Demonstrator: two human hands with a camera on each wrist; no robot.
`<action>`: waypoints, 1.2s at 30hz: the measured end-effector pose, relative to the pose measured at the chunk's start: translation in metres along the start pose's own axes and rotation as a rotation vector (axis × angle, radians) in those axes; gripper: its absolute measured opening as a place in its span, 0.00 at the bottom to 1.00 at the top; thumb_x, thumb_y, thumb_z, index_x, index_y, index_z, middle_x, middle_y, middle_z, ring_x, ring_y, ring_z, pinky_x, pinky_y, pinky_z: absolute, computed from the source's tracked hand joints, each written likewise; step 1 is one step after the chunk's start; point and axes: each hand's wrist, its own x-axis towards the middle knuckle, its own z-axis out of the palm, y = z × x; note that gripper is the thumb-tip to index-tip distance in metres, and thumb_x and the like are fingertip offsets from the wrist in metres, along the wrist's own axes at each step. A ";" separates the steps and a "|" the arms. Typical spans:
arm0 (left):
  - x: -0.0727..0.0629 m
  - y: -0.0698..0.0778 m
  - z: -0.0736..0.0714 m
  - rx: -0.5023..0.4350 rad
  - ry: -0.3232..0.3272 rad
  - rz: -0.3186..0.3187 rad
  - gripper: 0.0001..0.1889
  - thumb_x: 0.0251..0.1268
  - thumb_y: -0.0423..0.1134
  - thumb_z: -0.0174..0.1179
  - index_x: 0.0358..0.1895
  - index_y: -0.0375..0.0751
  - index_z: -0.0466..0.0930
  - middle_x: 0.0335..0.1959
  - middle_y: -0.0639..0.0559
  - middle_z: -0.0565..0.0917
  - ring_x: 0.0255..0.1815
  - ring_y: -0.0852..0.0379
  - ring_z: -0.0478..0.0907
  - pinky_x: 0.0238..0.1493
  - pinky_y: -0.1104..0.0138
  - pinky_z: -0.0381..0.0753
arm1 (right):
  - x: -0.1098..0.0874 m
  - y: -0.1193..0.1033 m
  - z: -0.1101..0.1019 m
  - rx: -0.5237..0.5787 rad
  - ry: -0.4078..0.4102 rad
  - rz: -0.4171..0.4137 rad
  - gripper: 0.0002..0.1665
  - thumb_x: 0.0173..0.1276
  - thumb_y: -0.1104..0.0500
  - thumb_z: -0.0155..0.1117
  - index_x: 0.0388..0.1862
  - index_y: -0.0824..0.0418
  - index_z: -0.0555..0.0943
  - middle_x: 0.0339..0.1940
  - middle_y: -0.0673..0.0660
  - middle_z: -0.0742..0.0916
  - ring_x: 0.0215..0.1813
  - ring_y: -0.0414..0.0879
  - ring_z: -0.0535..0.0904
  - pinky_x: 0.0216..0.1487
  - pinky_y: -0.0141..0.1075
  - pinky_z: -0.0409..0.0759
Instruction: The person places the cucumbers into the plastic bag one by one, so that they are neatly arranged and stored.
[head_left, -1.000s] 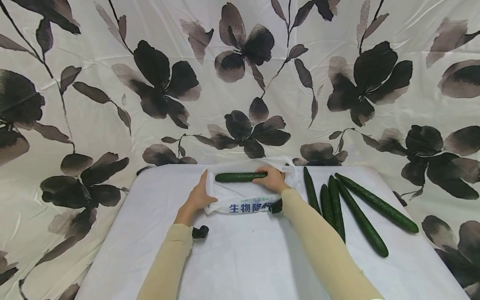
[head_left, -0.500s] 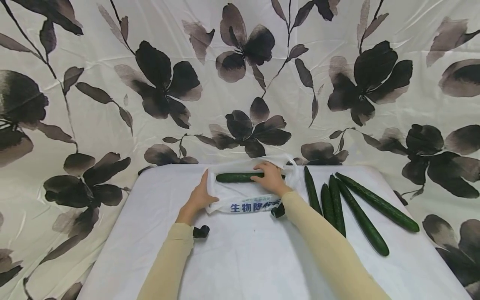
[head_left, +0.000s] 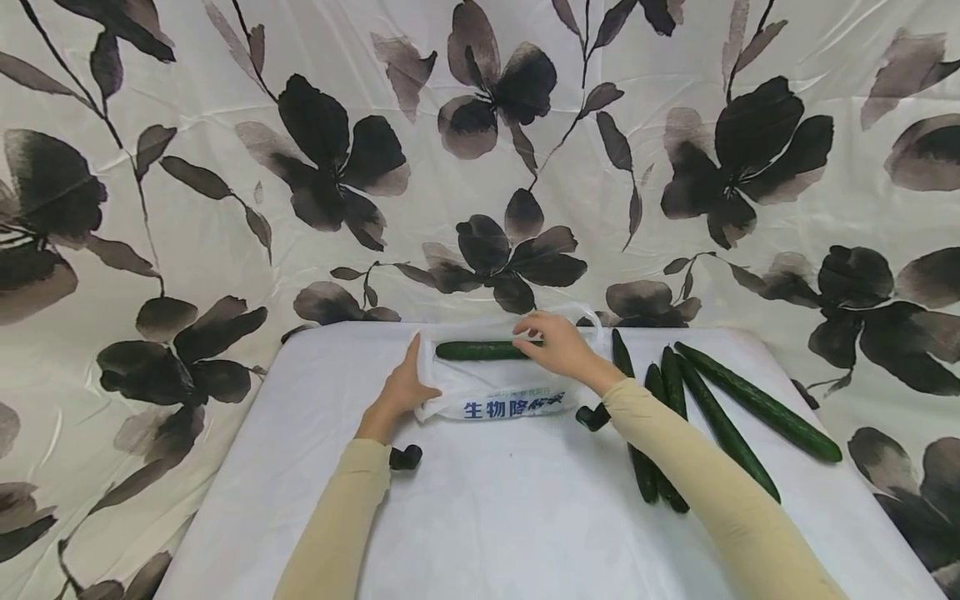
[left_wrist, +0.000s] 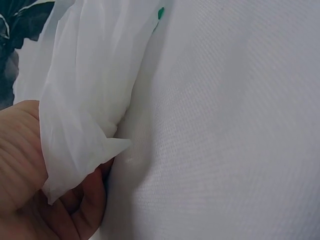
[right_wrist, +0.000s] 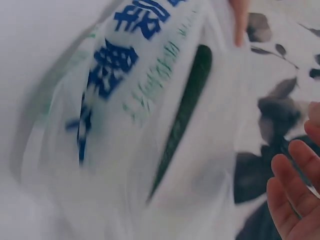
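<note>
A white plastic bag point(head_left: 457, 383) with blue and green lettering lies near the table's far edge. Inside its mouth is a dark green cucumber point(head_left: 480, 351), lying crosswise; the right wrist view also shows this cucumber point(right_wrist: 185, 110). My left hand point(head_left: 397, 392) holds the bag's left end, with thumb and forefinger spread. In the left wrist view, plastic point(left_wrist: 90, 75) drapes over that hand point(left_wrist: 20, 160), its lower fingers curled. My right hand point(head_left: 561, 346) hovers over the cucumber's right end, fingers loosely bent and holding nothing; the cucumber's end is hidden behind it.
Several more cucumbers point(head_left: 765, 404) lie fanned out on the table's right side, some partly covered by the right forearm. White cloth covers the table point(head_left: 480, 517). A floral curtain point(head_left: 360, 50) hangs behind it. Small black devices point(head_left: 405, 457) sit at both wrists.
My right hand has let go of the cucumber in the bag and lifted slightly, moving back to the right. My left hand has stayed at the bag's left end.
</note>
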 end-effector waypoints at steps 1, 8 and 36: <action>0.001 0.000 0.001 0.001 0.000 0.002 0.63 0.52 0.36 0.73 0.79 0.49 0.28 0.73 0.31 0.56 0.67 0.30 0.62 0.64 0.44 0.65 | -0.004 -0.001 -0.008 -0.003 0.004 0.010 0.09 0.67 0.56 0.67 0.44 0.57 0.85 0.42 0.52 0.85 0.41 0.47 0.81 0.42 0.40 0.80; 0.001 0.009 -0.003 0.024 -0.012 0.018 0.62 0.52 0.35 0.73 0.78 0.45 0.28 0.74 0.32 0.55 0.68 0.31 0.61 0.65 0.45 0.63 | -0.032 0.018 -0.054 -0.014 0.062 0.053 0.07 0.67 0.61 0.66 0.43 0.58 0.86 0.40 0.52 0.86 0.39 0.45 0.80 0.38 0.41 0.80; -0.003 0.005 -0.001 0.019 -0.039 0.010 0.62 0.53 0.37 0.72 0.78 0.43 0.26 0.74 0.30 0.53 0.69 0.29 0.58 0.66 0.43 0.60 | -0.134 0.066 -0.071 0.315 0.104 0.718 0.23 0.73 0.57 0.58 0.60 0.71 0.74 0.56 0.69 0.78 0.58 0.64 0.76 0.57 0.55 0.74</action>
